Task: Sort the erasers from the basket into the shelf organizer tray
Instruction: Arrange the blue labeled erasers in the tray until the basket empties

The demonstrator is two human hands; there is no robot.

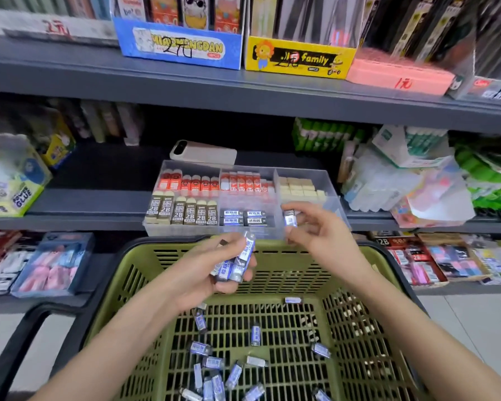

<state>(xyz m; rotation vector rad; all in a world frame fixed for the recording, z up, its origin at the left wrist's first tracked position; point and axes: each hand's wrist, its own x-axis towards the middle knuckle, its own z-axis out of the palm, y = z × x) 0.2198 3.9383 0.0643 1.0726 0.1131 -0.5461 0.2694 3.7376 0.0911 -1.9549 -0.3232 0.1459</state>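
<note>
Sorting well underway, I judge: my right hand point(315, 227) pinches one blue eraser point(289, 218) at the tray point(185, 230) at twelve o'clock, my left hand point(211, 270) grips a clutch of erasers point(237, 263), and many loose erasers point(214, 363) wait in the basket point(388, 270) at six.

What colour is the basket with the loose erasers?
The basket is olive green, with a black rim; head view.
</note>
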